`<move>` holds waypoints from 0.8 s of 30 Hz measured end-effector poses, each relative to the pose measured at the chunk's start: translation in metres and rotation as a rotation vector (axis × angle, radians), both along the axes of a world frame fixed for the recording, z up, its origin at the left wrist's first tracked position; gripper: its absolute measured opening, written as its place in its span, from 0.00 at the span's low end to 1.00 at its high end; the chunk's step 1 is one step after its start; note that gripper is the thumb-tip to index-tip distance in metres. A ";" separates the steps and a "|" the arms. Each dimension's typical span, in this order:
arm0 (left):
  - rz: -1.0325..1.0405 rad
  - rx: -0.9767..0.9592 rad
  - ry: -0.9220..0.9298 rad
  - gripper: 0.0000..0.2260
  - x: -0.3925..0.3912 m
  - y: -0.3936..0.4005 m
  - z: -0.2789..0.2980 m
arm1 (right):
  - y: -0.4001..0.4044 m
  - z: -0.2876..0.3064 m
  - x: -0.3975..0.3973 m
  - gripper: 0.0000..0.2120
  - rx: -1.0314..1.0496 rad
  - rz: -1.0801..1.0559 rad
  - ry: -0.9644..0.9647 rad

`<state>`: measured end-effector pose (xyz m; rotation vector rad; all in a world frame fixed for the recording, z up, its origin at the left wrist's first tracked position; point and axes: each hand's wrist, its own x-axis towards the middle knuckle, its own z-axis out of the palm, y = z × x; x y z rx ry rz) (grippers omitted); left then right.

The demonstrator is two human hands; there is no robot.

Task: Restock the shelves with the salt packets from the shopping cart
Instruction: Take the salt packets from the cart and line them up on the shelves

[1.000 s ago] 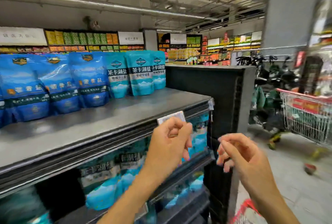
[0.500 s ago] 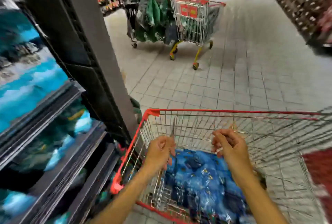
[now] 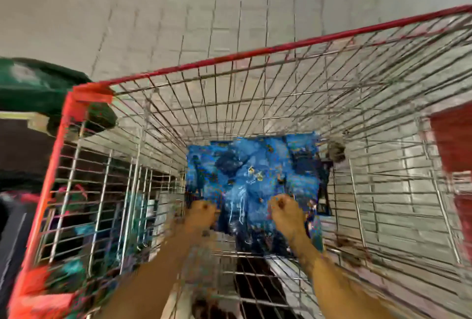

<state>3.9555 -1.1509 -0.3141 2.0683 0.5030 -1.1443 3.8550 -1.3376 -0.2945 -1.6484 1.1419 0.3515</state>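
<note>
Both hands — left hand [image 3: 201, 214], right hand [image 3: 286, 212] — on blue salt packets [image 3: 251, 165].

Both hands reach down into the shopping cart [image 3: 258, 55]: left hand [image 3: 201, 214] and right hand [image 3: 287, 212] on the blue salt packets [image 3: 252, 168] at 6 o'clock; grip blurred.

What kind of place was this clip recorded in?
Most likely a supermarket or similar shop aisle. Both hands reach into a red-rimmed wire shopping cart whose bottom holds a pile of blue salt packets, and it stands on a pale tiled floor. The frame is blurred, so finer detail is unclear.
</note>
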 end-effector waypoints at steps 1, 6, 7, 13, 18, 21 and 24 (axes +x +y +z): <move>0.022 0.012 0.031 0.11 -0.001 -0.001 -0.013 | 0.006 -0.020 -0.002 0.13 -0.006 0.016 0.052; 0.036 0.176 0.030 0.12 -0.005 0.011 -0.080 | 0.040 -0.095 -0.001 0.09 0.062 0.105 0.135; 0.036 0.182 0.030 0.11 -0.005 0.014 -0.091 | 0.045 -0.108 0.002 0.10 0.069 0.135 0.139; 0.051 0.185 0.016 0.24 0.002 0.022 -0.144 | 0.070 -0.169 0.023 0.24 0.064 0.050 0.202; 0.241 0.125 0.000 0.31 0.001 0.025 -0.173 | 0.090 -0.195 0.028 0.32 -0.019 0.086 0.346; 0.358 0.050 -0.041 0.27 -0.008 0.028 -0.184 | 0.099 -0.207 0.020 0.19 0.013 -0.027 0.252; 0.363 0.001 0.009 0.29 -0.014 0.032 -0.192 | 0.101 -0.213 0.013 0.21 0.069 -0.093 0.202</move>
